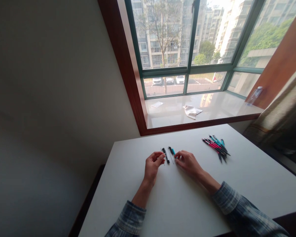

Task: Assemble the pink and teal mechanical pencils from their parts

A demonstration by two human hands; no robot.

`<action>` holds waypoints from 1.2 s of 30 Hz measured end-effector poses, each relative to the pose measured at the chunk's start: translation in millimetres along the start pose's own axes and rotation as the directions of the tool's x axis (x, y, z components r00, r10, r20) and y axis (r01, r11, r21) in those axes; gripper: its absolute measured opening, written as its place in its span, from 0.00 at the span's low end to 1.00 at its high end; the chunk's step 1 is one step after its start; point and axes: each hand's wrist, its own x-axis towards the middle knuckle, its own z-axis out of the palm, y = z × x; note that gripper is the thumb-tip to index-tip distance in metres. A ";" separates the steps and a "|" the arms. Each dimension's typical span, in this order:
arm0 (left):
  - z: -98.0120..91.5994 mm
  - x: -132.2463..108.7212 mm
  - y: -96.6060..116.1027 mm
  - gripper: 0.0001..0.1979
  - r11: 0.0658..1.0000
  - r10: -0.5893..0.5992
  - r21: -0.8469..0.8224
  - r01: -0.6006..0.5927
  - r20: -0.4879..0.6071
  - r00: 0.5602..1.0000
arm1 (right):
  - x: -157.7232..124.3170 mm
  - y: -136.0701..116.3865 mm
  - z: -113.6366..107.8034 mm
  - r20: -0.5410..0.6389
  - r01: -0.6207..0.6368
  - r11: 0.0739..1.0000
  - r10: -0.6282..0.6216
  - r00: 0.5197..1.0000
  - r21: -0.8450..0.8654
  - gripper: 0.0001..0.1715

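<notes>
My left hand (152, 165) and my right hand (187, 163) rest on the white table (138, 204) with their fingertips curled in toward each other. Between them lie a black pen (165, 155) and a black pen with a teal part (171, 151), both slim and nearly parallel. A thin clear barrel (171, 157) lies by the second pen, close to my right fingertips. My left fingertips touch or nearly touch the black pen's lower end. Whether either hand pinches a small part is hidden. To the right, a heap of several pink, teal and black pens (216, 148) lies fanned out.
The table's far edge meets a wood-framed window. On its sill lie a white cloth (192, 111), a sheet of paper (157, 104) and a plastic bottle (254, 95). A curtain (276, 112) hangs at the right, and a wall (51, 82) fills the left.
</notes>
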 end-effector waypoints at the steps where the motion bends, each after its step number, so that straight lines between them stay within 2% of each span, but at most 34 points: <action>1: -0.1 0.1 -0.2 0.17 1.000 0.003 0.005 -0.003 0.002 1.000 | 0.0 -0.5 0.1 0.001 0.000 1.000 0.000 1.000 0.000 0.09; 6: -0.7 -0.3 0.7 0.16 0.999 0.020 0.049 -0.020 0.008 1.000 | 0.8 -3.9 -2.8 -0.007 0.011 1.000 -0.011 1.000 0.024 0.08; 9: 0.6 -1.5 3.4 0.15 0.995 0.041 0.090 -0.043 0.017 0.999 | 2.3 -8.0 -6.2 -0.083 0.037 0.996 -0.030 0.996 0.081 0.06; 12: 3.8 -3.7 6.5 0.14 0.984 0.082 0.153 -0.088 0.046 0.996 | 3.7 -12.9 -5.6 -0.140 0.077 0.979 -0.051 0.989 0.189 0.08; 15: 8.1 -7.3 8.9 0.12 0.967 0.120 0.213 -0.141 0.107 0.987 | 3.9 -15.9 -0.2 -0.125 0.087 0.942 -0.049 0.991 0.324 0.12; 20: 14.0 -13.5 11.6 0.11 0.951 0.124 0.261 -0.166 0.171 0.977 | 3.6 -16.4 7.3 -0.071 0.027 0.877 0.008 0.997 0.479 0.13; 25: 15.0 -15.3 10.0 0.12 0.944 0.130 0.274 -0.182 0.195 0.972 | 3.7 -18.2 8.9 -0.029 0.004 0.828 0.015 0.999 0.561 0.14; 28: 12.8 -15.0 6.4 0.12 0.918 0.167 0.330 -0.221 0.184 0.969 | 5.5 -15.3 8.6 -0.036 0.005 0.829 0.018 0.999 0.560 0.15; 30: 10.5 -14.5 3.9 0.11 0.832 0.270 0.456 -0.315 0.164 0.949 | 9.3 -9.7 7.1 -0.102 0.031 0.866 0.023 0.995 0.499 0.14; 32: 8.8 -13.3 1.4 0.14 0.665 0.400 0.613 -0.427 0.191 0.896 | 15.5 -2.2 5.0 -0.184 0.075 0.929 -0.008 0.983 0.362 0.13; 34: 8.8 -11.3 -1.4 0.22 0.484 0.469 0.727 -0.487 0.255 0.846 | 22.9 5.1 3.4 -0.212 0.136 0.971 -0.093 0.973 0.197 0.11; 36: 10.7 -8.3 -5.2 0.30 0.359 0.476 0.796 -0.487 0.292 0.829 | 29.4 10.4 3.4 -0.180 0.208 0.974 -0.190 0.965 0.087 0.10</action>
